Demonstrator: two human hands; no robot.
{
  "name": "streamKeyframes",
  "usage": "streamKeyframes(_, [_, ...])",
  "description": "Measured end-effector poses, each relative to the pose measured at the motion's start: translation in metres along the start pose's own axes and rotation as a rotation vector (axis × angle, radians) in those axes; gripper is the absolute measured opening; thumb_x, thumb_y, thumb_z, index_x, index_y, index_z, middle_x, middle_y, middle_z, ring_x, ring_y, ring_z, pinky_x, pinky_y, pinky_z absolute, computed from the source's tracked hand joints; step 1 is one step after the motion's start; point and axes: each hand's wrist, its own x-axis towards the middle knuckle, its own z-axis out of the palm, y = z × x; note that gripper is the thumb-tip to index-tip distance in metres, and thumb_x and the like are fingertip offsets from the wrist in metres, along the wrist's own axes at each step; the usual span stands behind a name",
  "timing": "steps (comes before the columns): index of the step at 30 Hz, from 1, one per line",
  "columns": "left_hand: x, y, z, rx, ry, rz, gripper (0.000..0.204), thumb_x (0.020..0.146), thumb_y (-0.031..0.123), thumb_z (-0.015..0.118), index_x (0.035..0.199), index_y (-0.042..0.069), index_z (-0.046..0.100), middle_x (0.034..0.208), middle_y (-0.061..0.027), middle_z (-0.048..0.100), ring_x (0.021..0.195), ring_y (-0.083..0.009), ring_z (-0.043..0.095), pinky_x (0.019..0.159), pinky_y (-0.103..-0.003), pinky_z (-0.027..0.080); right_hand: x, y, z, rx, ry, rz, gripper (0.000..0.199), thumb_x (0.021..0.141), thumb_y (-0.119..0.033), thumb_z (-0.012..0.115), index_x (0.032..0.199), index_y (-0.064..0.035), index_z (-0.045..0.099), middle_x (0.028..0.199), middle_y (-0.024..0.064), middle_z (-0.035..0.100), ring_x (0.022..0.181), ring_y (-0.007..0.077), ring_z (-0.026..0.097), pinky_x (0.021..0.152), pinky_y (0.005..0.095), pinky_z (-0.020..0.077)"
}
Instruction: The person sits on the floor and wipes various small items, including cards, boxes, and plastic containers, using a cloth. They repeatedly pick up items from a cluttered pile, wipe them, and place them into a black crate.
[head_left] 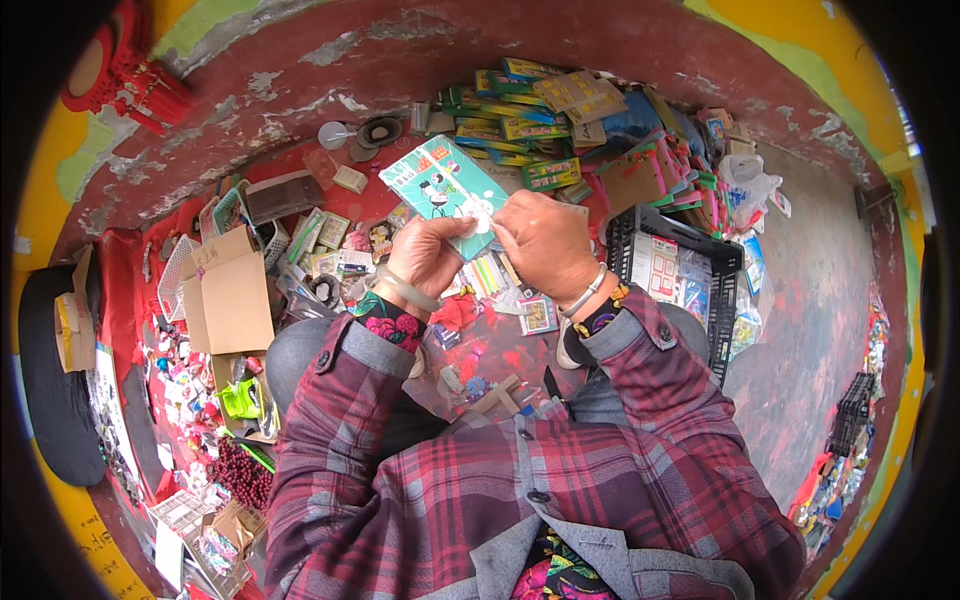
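Note:
A flat teal-green booklet [448, 184] with a black-and-white cartoon figure and an orange-marked top edge is held tilted in front of me. My left hand [422, 258] grips its lower edge, thumb across the front. On its right side, my right hand [556, 248] is closed, thumb and fingers pinched at the lower right corner. A small whitish patch shows between the two hands. Whether that patch is a loose bit of wrapping or a print, I cannot tell. Beneath the hands, small packs and cards [490, 277] lie on the floor.
A black plastic crate [728, 300] with flat packs stands by my right knee. To the left are an open cardboard box [232, 305] and baskets. Yellow-green boxes [535, 128] are piled ahead against the red wall, near a white plastic bag [745, 180].

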Motion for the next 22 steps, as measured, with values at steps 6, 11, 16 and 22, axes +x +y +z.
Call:
streamKeyframes(6, [0.001, -0.001, -0.001, 0.052, -0.023, 0.036, 0.031, 0.076, -0.012, 0.050, 0.106, -0.004, 0.053, 0.098, -0.0131, 0.062, 0.090, -0.0227, 0.062, 0.087, -0.036, 0.048, -0.004, -0.001, 0.009, -0.055, -0.023, 0.023, 0.009, 0.077, -0.016, 0.058, 0.073, -0.0087, 0.057, 0.076, 0.0064, 0.054, 0.074, 0.0249, 0.058, 0.061, 0.0354, 0.0472])
streamKeyframes(11, [0.003, -0.003, -0.003, 0.090, -0.045, 0.059, 0.032, 0.076, -0.011, 0.049, 0.107, -0.003, 0.053, 0.099, -0.0112, 0.062, 0.091, -0.0223, 0.061, 0.086, -0.035, 0.048, -0.005, 0.002, 0.008, 0.073, -0.014, 0.103, 0.008, 0.077, -0.016, 0.059, 0.077, -0.0089, 0.062, 0.079, 0.0058, 0.056, 0.075, 0.0251, 0.058, 0.061, 0.0374, 0.0472])
streamKeyframes(16, [-0.002, -0.008, 0.003, 0.167, -0.049, 0.104, 0.036, 0.076, -0.011, 0.049, 0.111, -0.002, 0.051, 0.103, -0.0099, 0.060, 0.095, -0.0221, 0.059, 0.087, -0.034, 0.046, -0.007, -0.003, 0.009, 0.046, -0.049, 0.159, 0.007, 0.075, -0.016, 0.061, 0.075, -0.0100, 0.065, 0.077, 0.0052, 0.057, 0.076, 0.0251, 0.058, 0.061, 0.0384, 0.0471])
streamKeyframes(22, [-0.006, -0.016, 0.010, 0.202, -0.067, 0.135, 0.041, 0.078, -0.007, 0.051, 0.118, 0.000, 0.046, 0.110, -0.0105, 0.057, 0.100, -0.0230, 0.057, 0.093, -0.035, 0.041, -0.007, -0.003, 0.015, 0.001, -0.017, 0.233, 0.010, 0.075, -0.018, 0.061, 0.075, -0.0090, 0.064, 0.077, 0.0062, 0.057, 0.077, 0.0262, 0.059, 0.060, 0.0381, 0.0469])
